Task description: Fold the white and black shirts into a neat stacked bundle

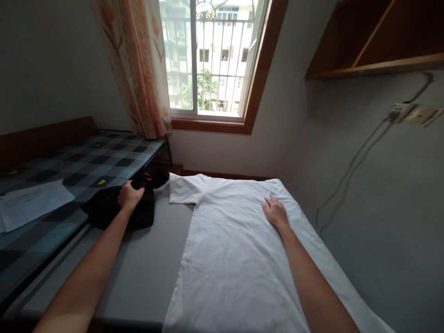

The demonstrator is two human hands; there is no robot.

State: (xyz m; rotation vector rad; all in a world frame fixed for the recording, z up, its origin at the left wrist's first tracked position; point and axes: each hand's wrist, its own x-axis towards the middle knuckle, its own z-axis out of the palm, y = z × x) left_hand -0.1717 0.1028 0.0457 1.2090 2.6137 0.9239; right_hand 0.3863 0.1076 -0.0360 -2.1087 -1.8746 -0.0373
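A white T-shirt point(229, 249) lies spread over the grey surface point(149, 268), one short sleeve reaching out to the left. On its upper right part rests my right hand point(275, 211), open and flat, fingers a little apart. My left hand point(130, 195) is closed on a black garment point(140, 215) left of the shirt's sleeve. Bunched dark cloth with a small pink mark shows just beyond those fingers. What kind of garment it is cannot be made out.
On the left, a checked mattress point(86, 157) on a metal frame carries paper sheets point(34, 203). A curtain point(142, 69) hangs by the barred window point(222, 60). At right are a wooden shelf point(374, 67) and a wall socket point(402, 111) with a dangling cable point(350, 162).
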